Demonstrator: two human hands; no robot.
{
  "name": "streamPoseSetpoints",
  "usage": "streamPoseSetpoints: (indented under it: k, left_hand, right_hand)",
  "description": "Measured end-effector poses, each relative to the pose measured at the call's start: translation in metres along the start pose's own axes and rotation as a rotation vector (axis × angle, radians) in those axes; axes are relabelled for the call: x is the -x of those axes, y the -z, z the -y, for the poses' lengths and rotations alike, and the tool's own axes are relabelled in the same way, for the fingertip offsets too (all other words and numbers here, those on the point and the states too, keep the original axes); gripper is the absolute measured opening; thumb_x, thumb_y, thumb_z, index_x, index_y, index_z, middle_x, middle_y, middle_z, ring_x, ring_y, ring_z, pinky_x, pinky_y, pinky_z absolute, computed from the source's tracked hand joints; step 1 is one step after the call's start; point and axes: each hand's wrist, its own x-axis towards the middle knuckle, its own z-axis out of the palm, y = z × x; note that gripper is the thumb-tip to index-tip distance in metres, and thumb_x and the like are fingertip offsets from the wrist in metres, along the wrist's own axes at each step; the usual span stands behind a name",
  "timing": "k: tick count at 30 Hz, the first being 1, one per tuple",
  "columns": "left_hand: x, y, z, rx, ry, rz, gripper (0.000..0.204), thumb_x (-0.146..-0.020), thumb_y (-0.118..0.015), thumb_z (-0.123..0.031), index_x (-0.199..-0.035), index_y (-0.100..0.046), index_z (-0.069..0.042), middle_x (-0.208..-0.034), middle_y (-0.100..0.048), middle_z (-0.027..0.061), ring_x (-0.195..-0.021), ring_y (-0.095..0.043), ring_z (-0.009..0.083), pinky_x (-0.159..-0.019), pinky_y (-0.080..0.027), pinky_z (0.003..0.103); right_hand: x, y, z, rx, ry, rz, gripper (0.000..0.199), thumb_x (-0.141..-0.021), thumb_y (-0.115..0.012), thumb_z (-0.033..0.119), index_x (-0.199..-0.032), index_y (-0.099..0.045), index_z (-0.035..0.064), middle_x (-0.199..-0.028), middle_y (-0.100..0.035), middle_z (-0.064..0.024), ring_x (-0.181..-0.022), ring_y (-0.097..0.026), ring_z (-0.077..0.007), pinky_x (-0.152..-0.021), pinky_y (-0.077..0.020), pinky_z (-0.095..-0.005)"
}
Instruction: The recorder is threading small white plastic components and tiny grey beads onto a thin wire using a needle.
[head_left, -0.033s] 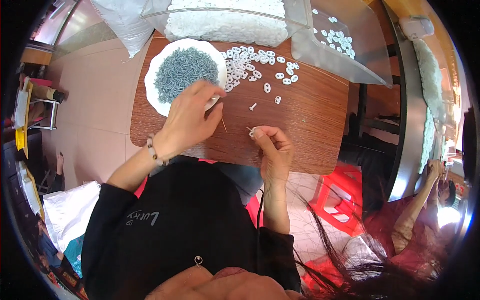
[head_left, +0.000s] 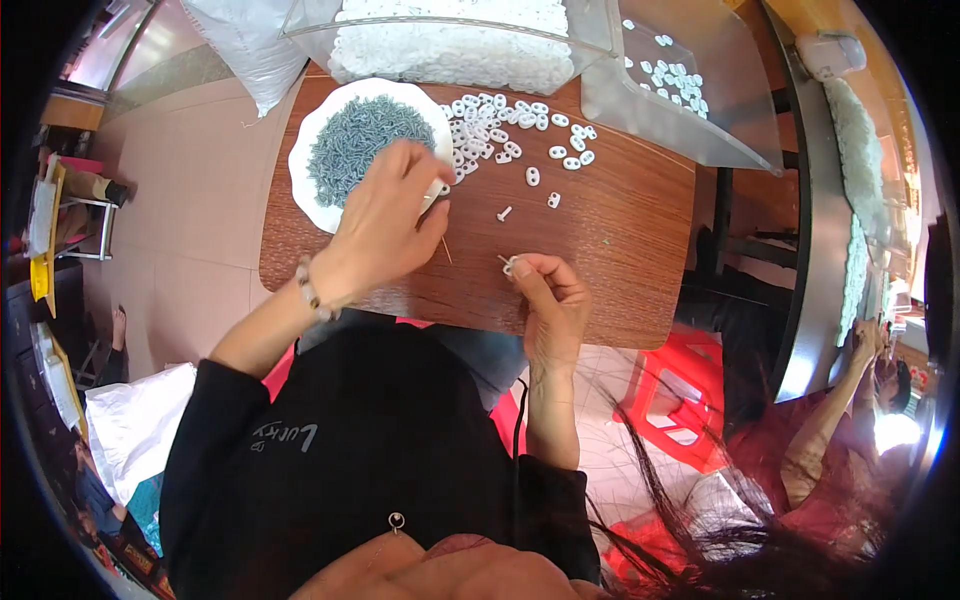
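Note:
My left hand (head_left: pixel 385 215) is over the right rim of a white scalloped plate (head_left: pixel 300 165). Its fingers are bent and slightly blurred, with a gap between thumb and forefinger and nothing visible between them. The plate holds a heap of small grey-blue metal pieces (head_left: pixel 365 135), perhaps screws or springs. Below the left thumb a thin brown stick (head_left: pixel 447 250) shows against the tabletop. At the table's near side my right hand (head_left: pixel 553 300) pinches a small white two-hole piece (head_left: pixel 509 267). A thin pin pokes out of it. Fingertips hide part of the piece.
Loose white two-hole pieces (head_left: pixel 480 130) lie right of the plate on the brown table (head_left: pixel 610 270). A small white peg (head_left: pixel 504 213) lies nearer. Behind stands a clear bin (head_left: pixel 450 50) of white parts; a second bin (head_left: pixel 675 130) is at right. A red stool (head_left: pixel 680 400) stands right.
My left hand has shifted slightly up and its fingers have moved at the plate's rim. My right hand has moved a touch to the right, still pinching the white piece.

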Motion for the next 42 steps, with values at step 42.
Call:
streamPoseSetpoints:
  k: [42]
  left_hand:
    - [-0.014, -0.02, -0.014, 1.073, 0.569, 0.481, 0.023, -0.093, -0.057, -0.021, -0.094, -0.066, -0.001, -0.084, -0.068, 0.0044, -0.067, -0.059, 0.007, -0.058, -0.046, 0.02]
  right_hand:
    - [0.017, 0.01, 0.017, -0.273, 0.016, 0.003, 0.008, -0.087, -0.063, 0.005, -0.092, -0.062, -0.001, -0.081, -0.062, -0.0047, -0.069, -0.055, -0.0111, -0.067, -0.0446, -0.0254]
